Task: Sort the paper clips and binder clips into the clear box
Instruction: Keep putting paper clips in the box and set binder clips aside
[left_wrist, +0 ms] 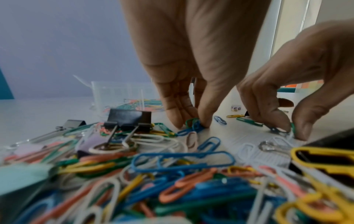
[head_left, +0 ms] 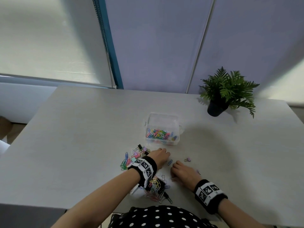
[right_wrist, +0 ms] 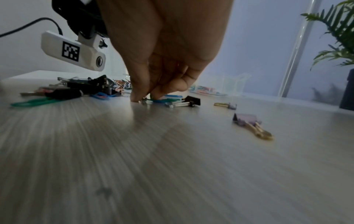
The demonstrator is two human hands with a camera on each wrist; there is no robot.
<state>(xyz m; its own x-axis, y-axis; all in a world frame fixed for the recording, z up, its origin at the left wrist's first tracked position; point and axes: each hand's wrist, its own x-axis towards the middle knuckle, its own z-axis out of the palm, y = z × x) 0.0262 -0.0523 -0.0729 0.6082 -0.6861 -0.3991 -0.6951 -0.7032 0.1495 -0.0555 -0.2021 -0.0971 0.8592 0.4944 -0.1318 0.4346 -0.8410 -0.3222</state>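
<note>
A clear box (head_left: pixel 162 119) stands mid-table with coloured paper clips (head_left: pixel 160 134) in its near half. A mixed pile of paper clips and binder clips (head_left: pixel 136 155) lies to the left, and a second pile (head_left: pixel 156 188) lies near the table's front edge. My left hand (head_left: pixel 160 156) is down on the table and pinches a blue and a green paper clip (left_wrist: pixel 195 124) at the pile's right edge. My right hand (head_left: pixel 180 171) pinches a green paper clip (left_wrist: pixel 292 128) against the table. A loose blue paper clip (head_left: pixel 170 162) lies between the hands.
A small purple binder clip (head_left: pixel 188 160) lies right of the hands, another (right_wrist: pixel 247 119) nearer my right wrist. A black binder clip (right_wrist: pixel 191 101) lies by my right fingers. A potted fern (head_left: pixel 227 91) stands at the back right. The grey table (head_left: pixel 82 137) ends at my body.
</note>
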